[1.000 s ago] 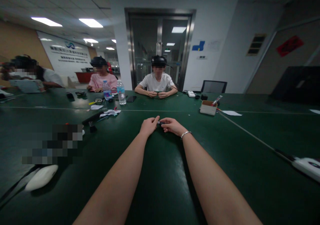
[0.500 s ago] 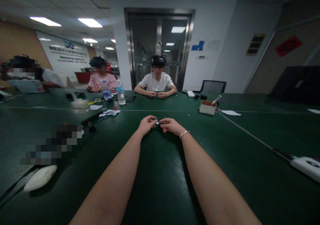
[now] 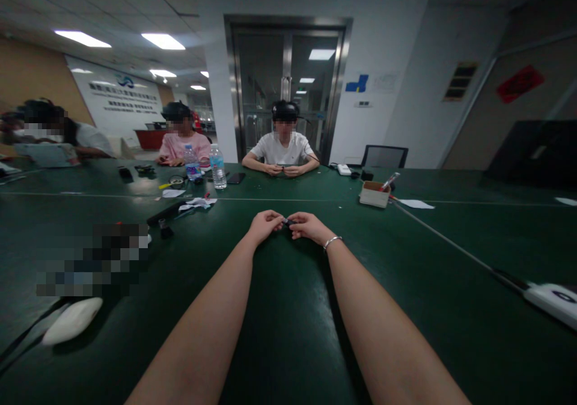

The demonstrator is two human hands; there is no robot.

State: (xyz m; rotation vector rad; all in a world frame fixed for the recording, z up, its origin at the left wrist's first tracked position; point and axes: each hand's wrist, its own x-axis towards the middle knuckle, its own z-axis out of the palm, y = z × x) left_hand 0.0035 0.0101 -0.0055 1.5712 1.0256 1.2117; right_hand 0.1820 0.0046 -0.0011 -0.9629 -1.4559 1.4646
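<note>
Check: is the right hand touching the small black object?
Touching: the head view shows the right hand pinching the small black object at one end.

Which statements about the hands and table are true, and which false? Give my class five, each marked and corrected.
1. The right hand holds a small dark object. True.
2. The left hand grips a water bottle. False: its fingertips are at the small dark object.
3. Plastic bottles stand on the table. True.
4. The table is white. False: it is green.
5. A bracelet circles the left arm. False: it circles the right arm.
</note>
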